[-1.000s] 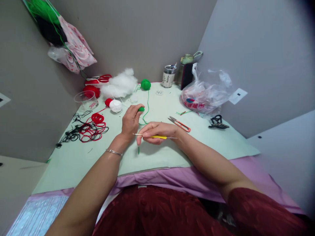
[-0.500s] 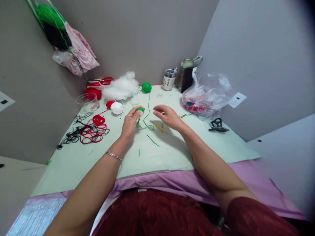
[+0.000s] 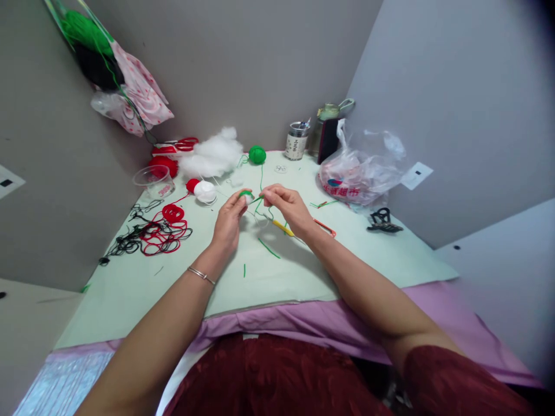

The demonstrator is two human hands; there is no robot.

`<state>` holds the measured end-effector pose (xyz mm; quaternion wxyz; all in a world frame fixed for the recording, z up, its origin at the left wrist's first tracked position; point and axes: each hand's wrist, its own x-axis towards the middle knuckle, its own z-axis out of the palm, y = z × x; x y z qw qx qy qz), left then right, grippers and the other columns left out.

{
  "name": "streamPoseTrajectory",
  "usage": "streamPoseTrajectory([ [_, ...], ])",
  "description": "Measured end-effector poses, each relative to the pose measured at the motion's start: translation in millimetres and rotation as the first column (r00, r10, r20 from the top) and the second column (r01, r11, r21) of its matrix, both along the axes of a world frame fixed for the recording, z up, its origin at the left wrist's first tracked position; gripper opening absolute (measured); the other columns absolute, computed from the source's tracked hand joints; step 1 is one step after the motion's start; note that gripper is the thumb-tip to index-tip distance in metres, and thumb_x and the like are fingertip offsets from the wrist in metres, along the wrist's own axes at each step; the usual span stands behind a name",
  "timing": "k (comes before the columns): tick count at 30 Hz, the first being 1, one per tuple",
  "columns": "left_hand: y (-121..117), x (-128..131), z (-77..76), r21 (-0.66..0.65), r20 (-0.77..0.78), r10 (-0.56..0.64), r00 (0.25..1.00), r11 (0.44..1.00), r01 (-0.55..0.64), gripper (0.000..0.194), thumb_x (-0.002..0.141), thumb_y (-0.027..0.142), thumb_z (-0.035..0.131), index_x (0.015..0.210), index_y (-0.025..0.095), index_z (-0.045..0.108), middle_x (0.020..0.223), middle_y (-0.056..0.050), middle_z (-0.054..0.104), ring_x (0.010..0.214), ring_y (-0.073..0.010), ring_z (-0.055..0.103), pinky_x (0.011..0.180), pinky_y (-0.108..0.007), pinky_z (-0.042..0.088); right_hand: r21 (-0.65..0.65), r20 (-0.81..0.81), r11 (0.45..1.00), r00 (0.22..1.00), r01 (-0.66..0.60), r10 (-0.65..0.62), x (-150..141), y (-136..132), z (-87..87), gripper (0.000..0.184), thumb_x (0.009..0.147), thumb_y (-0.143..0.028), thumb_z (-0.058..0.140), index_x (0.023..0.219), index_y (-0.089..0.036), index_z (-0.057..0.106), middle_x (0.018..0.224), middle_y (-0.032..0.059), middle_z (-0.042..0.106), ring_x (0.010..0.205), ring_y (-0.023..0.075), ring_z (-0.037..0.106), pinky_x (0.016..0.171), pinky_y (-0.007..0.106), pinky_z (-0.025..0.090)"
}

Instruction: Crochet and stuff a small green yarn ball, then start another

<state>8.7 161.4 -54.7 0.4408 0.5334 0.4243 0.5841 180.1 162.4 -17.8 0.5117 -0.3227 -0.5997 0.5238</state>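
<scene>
Looking down, I see the pale green worktop [image 3: 130, 289] filling most of the view, its near edge over a purple cloth. At the far right sits a crumpled plastic bag [image 3: 362, 170], and at the far left a puff of white stuffing [image 3: 212, 156] lies beside a tangle of red and black yarn [image 3: 150, 234]. My left hand [image 3: 229, 219] is closed in a pinch around a small green crochet piece [image 3: 247, 195], held just above the worktop's middle. My right hand [image 3: 288, 209] meets it, thumb and forefinger pinched shut on the green strand [image 3: 259, 199] that comes off the piece. A green yarn ball [image 3: 257, 154] rests farther back, near a jar [image 3: 297, 140]. A white ball with a red cap [image 3: 203, 189] lies left of my left hand. Under my right hand lies a yellow-handled crochet hook [image 3: 281, 227], touching nothing I hold. Red-handled snips [image 3: 326, 227] poke out past my right wrist. Short green offcuts [image 3: 269, 248] lie nearer me.
</scene>
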Motion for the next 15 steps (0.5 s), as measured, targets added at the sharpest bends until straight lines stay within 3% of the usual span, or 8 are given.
streamPoseTrajectory([
  [4,-2,6,-2.3,-0.005,0.028,-0.024,0.999,1.0,0.024,0.026,0.093,0.038,0.063,0.113,0.024,0.073,0.122,-0.007,0.076,0.11,-0.0205,0.07,0.1,-0.036,0.054,-0.064,-0.107,0.998,0.994,0.002,-0.009,-1,-1,4.0,0.03,0.084,-0.045,0.072,0.077,-0.021,0.055,0.091,0.0014,0.066,0.064,0.0094,0.055,0.058,0.023,0.044],
  [6,-2,8,-3.2,-0.001,0.042,-0.018,0.999,1.0,0.018,0.028,0.092,0.037,0.063,0.115,0.024,0.072,0.119,-0.007,0.077,0.106,-0.0194,0.07,0.098,-0.034,0.055,-0.074,-0.006,0.996,0.999,0.052,-0.053,-1,1,2.1,0.031,0.085,-0.047,0.071,0.085,-0.022,0.053,0.09,-0.0006,0.066,0.055,0.0073,0.049,0.05,0.022,0.036],
  [9,-2,9,-4.5,0.012,0.07,-0.016,0.997,1.0,0.016,0.028,0.092,0.036,0.063,0.116,0.023,0.071,0.117,-0.007,0.076,0.1,-0.0181,0.07,0.095,-0.033,0.056,-0.018,0.194,0.999,0.98,0.035,-0.031,1,4,-3.8,0.037,0.087,-0.056,0.069,0.089,-0.02,0.058,0.084,-0.0004,0.066,0.058,0.0081,0.049,0.053,0.023,0.037],
  [12,-2,11,-6.8,0.022,0.094,-0.042,0.995,0.999,0.04,0.027,0.091,0.036,0.065,0.114,0.023,0.071,0.109,-0.005,0.076,0.087,-0.0167,0.07,0.089,-0.033,0.058,-0.011,0.278,0.998,0.959,-0.063,0.063,1,5,-8.9,0.049,0.087,-0.064,0.068,0.072,-0.017,0.059,0.067,-0.0017,0.057,0.06,0.0097,0.046,0.057,0.024,0.035],
  [15,-2,12,-9.9,0.03,0.096,-0.062,0.993,0.998,0.059,0.026,0.091,0.036,0.068,0.112,0.022,0.074,0.105,-0.004,0.078,0.082,-0.0162,0.07,0.088,-0.034,0.06,0.002,0.308,0.999,0.95,-0.052,0.049,-2,5,-11.7,0.056,0.085,-0.069,0.067,0.064,-0.018,0.056,0.058,-0.0061,0.042,0.057,0.0087,0.034,0.055,0.026,0.025],
])
